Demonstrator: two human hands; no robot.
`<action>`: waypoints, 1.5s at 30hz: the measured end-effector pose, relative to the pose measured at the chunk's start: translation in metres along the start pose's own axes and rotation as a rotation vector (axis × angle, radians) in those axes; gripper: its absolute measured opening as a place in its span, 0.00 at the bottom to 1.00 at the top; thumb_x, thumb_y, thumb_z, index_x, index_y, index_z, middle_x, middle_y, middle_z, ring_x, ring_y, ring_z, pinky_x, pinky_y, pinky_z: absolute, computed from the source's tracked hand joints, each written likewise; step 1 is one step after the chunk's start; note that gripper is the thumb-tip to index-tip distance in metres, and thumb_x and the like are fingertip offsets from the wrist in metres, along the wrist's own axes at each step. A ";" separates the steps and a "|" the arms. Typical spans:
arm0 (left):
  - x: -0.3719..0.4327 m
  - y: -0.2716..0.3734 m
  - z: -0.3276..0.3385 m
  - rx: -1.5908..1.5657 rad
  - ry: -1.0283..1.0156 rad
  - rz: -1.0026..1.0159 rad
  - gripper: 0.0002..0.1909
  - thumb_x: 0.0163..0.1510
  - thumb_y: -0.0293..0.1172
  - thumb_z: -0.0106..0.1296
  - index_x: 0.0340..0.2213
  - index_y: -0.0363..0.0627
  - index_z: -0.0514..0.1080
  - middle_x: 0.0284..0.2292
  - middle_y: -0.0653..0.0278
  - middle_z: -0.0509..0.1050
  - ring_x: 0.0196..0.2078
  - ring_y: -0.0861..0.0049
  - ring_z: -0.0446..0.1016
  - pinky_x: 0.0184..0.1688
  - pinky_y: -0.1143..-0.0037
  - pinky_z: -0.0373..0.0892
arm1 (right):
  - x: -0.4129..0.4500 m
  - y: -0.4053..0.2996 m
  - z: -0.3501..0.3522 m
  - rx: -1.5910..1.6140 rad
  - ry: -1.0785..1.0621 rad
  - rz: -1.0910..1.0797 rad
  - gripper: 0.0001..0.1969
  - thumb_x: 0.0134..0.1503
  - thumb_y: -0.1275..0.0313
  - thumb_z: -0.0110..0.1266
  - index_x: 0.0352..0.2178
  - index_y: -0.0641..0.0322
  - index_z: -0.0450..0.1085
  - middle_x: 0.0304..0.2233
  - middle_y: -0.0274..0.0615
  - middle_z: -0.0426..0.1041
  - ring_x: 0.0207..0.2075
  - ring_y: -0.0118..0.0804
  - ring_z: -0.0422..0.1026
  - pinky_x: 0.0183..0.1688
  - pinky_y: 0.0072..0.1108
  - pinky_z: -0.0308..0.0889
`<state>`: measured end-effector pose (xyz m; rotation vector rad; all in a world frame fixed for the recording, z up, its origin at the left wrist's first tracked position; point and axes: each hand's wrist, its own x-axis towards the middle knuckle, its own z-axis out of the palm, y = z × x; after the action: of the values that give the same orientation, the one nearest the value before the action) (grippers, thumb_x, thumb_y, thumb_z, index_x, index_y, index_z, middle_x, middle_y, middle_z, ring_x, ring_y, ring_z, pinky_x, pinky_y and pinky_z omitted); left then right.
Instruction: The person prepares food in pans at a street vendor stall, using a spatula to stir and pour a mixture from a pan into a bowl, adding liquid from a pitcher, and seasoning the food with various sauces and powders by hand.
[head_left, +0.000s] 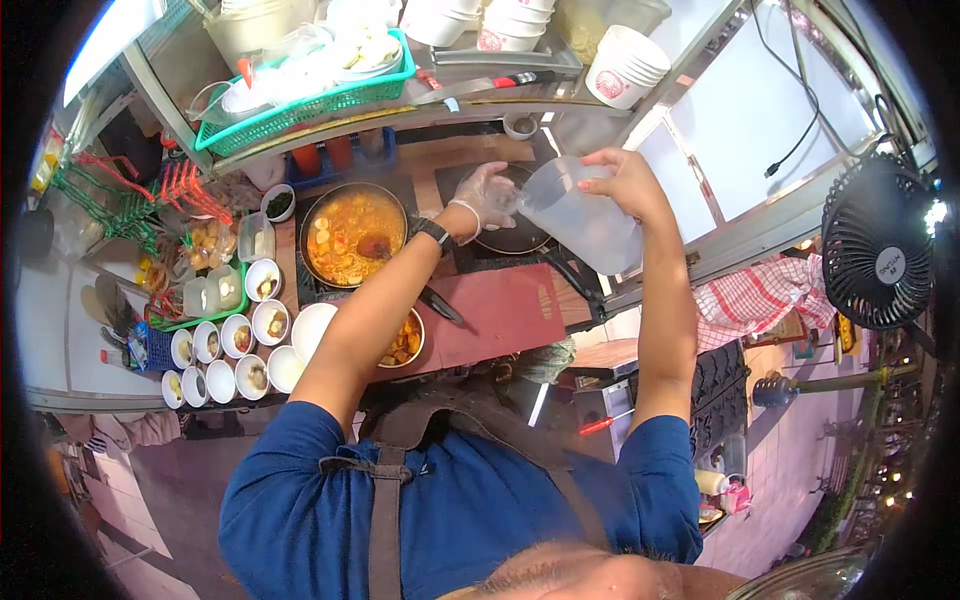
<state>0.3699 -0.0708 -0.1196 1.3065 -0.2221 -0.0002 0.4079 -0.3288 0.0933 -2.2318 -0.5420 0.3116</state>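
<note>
My left hand (486, 196), in a clear plastic glove and with a dark band at the wrist, curls around what looks like a small clear cup (510, 200); glare blurs its outline. A translucent plastic pitcher (589, 217) is in my right hand (619, 180), gripped near the rim and tilted with its mouth towards the cup. Beneath both hands a dark frying pan (517, 238) rests on the right burner. Left of it, a second pan (330, 225) holds noodles in orange-red broth with round slices and a dark red dollop.
A red cutting board (499, 311) lies nearest me, beside a bowl of orange-brown food (409, 341). Several small white bowls (236, 337) stand at left. Overhead, a shelf carries a green basket (322, 112), a knife (487, 84) and stacked paper bowls (626, 67). A fan (877, 247) hangs right.
</note>
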 end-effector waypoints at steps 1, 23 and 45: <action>0.001 0.002 0.000 0.001 -0.002 0.001 0.60 0.29 0.10 0.71 0.63 0.47 0.53 0.50 0.60 0.68 0.53 0.69 0.71 0.56 0.66 0.72 | -0.002 0.000 -0.001 0.000 0.002 -0.001 0.21 0.44 0.74 0.74 0.42 0.63 0.78 0.37 0.42 0.80 0.37 0.31 0.78 0.39 0.23 0.71; 0.101 -0.013 -0.068 1.734 0.068 0.142 0.12 0.58 0.34 0.49 0.42 0.49 0.76 0.45 0.55 0.78 0.51 0.54 0.75 0.51 0.57 0.71 | -0.088 -0.001 -0.022 0.482 0.217 -0.119 0.23 0.52 0.81 0.67 0.49 0.71 0.70 0.35 0.44 0.80 0.35 0.26 0.77 0.39 0.18 0.73; -0.002 0.068 -0.023 1.467 0.637 0.466 0.27 0.43 0.29 0.61 0.48 0.45 0.72 0.38 0.52 0.76 0.45 0.54 0.74 0.52 0.58 0.67 | -0.063 0.046 0.021 0.923 0.242 -0.100 0.23 0.52 0.84 0.63 0.49 0.70 0.67 0.39 0.43 0.78 0.36 0.27 0.74 0.39 0.17 0.68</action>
<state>0.3627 -0.0305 -0.0605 2.5661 0.0793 1.1453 0.3573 -0.3724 0.0478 -1.3172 -0.2842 0.1785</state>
